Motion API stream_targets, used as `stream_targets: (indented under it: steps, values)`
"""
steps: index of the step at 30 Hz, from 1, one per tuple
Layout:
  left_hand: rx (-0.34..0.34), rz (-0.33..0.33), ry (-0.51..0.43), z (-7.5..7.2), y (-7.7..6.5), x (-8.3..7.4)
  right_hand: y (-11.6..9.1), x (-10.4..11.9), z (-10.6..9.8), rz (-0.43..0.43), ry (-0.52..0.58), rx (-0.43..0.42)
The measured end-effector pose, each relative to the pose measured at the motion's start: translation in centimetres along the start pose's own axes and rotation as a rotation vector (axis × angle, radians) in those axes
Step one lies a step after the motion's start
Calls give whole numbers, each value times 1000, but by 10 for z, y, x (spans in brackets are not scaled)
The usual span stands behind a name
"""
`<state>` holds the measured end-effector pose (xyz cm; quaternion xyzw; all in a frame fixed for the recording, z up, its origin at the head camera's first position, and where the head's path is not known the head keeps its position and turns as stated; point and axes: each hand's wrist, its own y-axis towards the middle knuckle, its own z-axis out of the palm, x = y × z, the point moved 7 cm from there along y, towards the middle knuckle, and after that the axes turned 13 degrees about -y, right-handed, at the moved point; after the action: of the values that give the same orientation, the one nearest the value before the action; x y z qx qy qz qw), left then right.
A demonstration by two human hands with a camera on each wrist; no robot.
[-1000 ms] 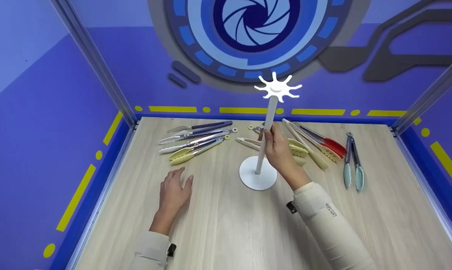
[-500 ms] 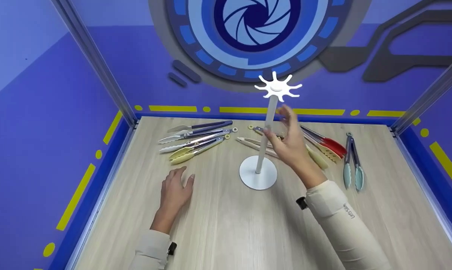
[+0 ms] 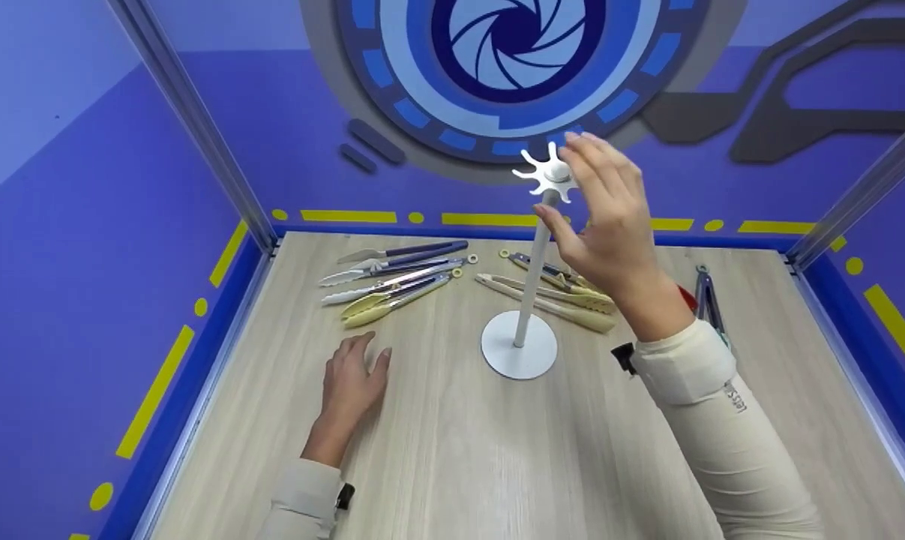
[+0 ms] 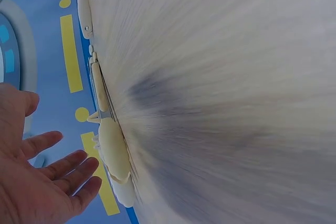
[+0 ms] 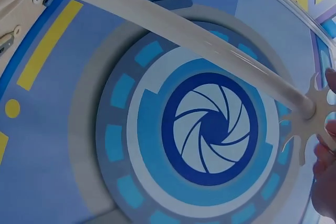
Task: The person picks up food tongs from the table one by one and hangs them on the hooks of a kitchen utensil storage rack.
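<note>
Where one wood-grain table (image 3: 467, 450) extends, one white stand (image 3: 531, 277) rests on its single base. Two hands are visible: the right hand (image 3: 609, 217), fingers and thumb apart, borders the stand's hooked head, contact indeterminable; the left hand (image 3: 351, 382) is loosely spread. One yellow-tipped tongs (image 3: 377, 311) lies left; one cream-armed tongs (image 3: 572, 313), right; others remain uncountable.

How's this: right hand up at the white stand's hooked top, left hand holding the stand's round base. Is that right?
Not quite: the left hand isn't holding the round base. The head view shows that hand to the left of the base, apart from it and holding nothing. The right hand is indeed up at the hooked top of the white stand.
</note>
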<state>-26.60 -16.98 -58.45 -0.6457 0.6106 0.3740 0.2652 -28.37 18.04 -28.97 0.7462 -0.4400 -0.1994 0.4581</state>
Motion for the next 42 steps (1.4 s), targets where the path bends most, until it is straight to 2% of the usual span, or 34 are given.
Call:
stream_targets:
  steps: [3, 9, 12, 16, 22, 25, 31, 35, 42]
  values:
    - [8, 3, -3, 2, -1, 0, 2, 0, 3, -8, -3, 31]
    - [8, 16, 8, 3, 0, 1, 3, -2, 2, 14, 28, -59]
    - [3, 16, 15, 3, 0, 1, 4, -2, 3, 42, 43, -88]
    - [28, 0, 16, 8, -2, 1, 5, -3, 3, 99, 69, -107]
    - [46, -18, 11, 16, -4, 3, 5, -6, 4, 177, 75, -92]
    - [49, 6, 17, 16, -2, 0, 7, -5, 4, 204, 74, -83]
    - [30, 85, 3, 26, 16, -6, 8, -3, 3, 244, 72, -91]
    - [9, 147, 5, 35, 33, -12, 7, -1, 5, 235, 47, -90]
    - [10, 235, 82, 53, 68, -24, 6, 2, 7, 236, 54, -108]
